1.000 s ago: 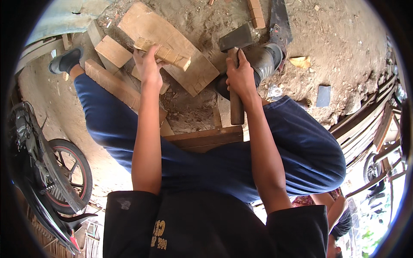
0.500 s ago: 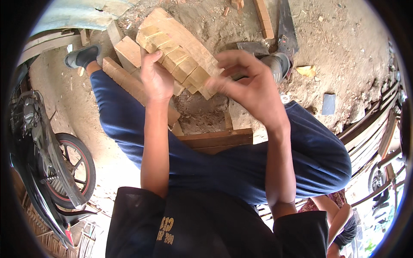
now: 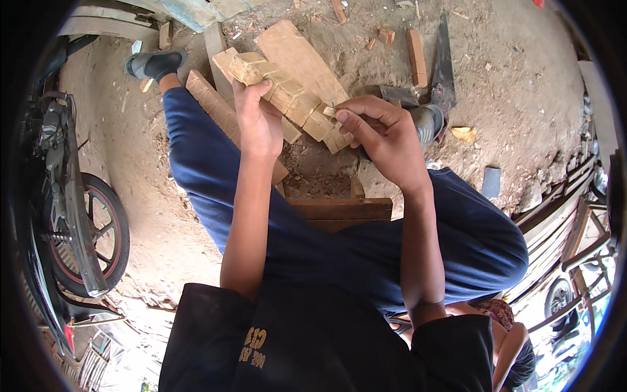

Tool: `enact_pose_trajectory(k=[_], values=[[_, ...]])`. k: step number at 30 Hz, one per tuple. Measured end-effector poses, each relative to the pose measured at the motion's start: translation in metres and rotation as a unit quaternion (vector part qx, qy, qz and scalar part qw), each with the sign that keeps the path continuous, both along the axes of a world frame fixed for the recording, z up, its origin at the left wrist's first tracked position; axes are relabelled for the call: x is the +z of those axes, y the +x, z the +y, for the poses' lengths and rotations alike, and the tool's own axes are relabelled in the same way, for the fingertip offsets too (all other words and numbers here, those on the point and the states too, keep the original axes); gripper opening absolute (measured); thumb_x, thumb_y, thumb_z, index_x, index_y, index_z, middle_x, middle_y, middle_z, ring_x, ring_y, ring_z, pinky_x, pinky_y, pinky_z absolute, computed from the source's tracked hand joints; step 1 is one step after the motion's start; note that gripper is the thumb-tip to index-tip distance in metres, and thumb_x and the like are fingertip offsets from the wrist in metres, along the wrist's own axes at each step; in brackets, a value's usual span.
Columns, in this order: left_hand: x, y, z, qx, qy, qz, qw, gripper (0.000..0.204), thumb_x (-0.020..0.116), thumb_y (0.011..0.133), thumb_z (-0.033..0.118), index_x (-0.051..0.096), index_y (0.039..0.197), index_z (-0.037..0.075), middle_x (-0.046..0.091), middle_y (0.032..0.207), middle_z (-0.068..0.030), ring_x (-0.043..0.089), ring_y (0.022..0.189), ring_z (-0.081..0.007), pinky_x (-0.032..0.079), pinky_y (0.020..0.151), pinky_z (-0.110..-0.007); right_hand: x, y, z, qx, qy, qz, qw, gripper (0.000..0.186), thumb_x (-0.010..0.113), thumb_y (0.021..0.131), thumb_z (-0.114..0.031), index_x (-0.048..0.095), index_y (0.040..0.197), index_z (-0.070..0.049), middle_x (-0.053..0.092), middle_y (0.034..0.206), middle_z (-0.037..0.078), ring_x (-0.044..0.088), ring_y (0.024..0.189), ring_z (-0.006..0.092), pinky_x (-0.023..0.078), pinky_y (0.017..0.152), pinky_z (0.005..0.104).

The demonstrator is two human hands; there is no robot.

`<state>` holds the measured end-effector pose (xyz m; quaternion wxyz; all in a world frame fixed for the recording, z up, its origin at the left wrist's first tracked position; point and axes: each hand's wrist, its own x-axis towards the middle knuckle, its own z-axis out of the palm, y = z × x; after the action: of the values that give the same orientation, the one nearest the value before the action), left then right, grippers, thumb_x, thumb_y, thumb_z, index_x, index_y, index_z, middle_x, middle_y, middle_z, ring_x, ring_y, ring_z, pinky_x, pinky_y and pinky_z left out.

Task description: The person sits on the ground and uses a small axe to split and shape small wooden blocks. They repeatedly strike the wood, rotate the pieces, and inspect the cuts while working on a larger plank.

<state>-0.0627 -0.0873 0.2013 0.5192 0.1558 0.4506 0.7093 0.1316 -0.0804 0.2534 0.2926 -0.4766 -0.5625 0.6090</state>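
My left hand [image 3: 260,127] is closed on a pale wooden block [image 3: 281,88] with several cross grooves, held tilted down toward the right. My right hand [image 3: 385,140] is at the block's right end, thumb and forefinger pinched on a thin dark object [image 3: 334,106], perhaps a nail, beside a small raised bit of wood; its other fingers are curled and partly hidden. Under and behind the block lies a wide board [image 3: 294,49] on the dirt, with another grooved length of wood [image 3: 212,104] to the left, between my legs.
Beyond my right foot lie a saw blade [image 3: 443,52], a dark slab [image 3: 398,95] and a narrow block [image 3: 417,59]. A motorbike [image 3: 85,235] stands at the left. Planks [image 3: 555,196] line the right; another person [image 3: 509,346] is at the lower right.
My right hand has let go of the dark bar-like tool, moved to the block's end and pinched. My left hand has shifted, still holding the block. The view has swung slightly.
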Motion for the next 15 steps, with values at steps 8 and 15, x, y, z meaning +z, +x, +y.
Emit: enact_pose_trajectory(k=[8,15], values=[[-0.005,-0.012,-0.014,0.033,-0.032,-0.03,0.999,0.047,0.061,0.087,0.016,0.045,0.131,0.009,0.055,0.124,-0.0077,0.056,0.118,-0.0227,0.046,0.103,-0.044,0.004,-0.012,-0.006,0.026,0.001,-0.021,0.999,0.018,0.068,0.097,-0.006,0.073,0.113,-0.001,0.07,0.097,0.003,0.062,0.077,0.006,0.051,0.063,0.0237],[-0.005,-0.007,-0.019,0.034,-0.076,-0.019,0.996,0.045,0.058,0.089,0.011,0.041,0.13,0.005,0.054,0.122,-0.0106,0.059,0.114,-0.0239,0.053,0.097,-0.044,0.005,-0.017,-0.005,0.12,0.153,-0.08,0.978,0.025,0.067,0.095,-0.003,0.073,0.118,-0.006,0.071,0.1,0.006,0.064,0.077,0.0095,0.053,0.063,0.0247]])
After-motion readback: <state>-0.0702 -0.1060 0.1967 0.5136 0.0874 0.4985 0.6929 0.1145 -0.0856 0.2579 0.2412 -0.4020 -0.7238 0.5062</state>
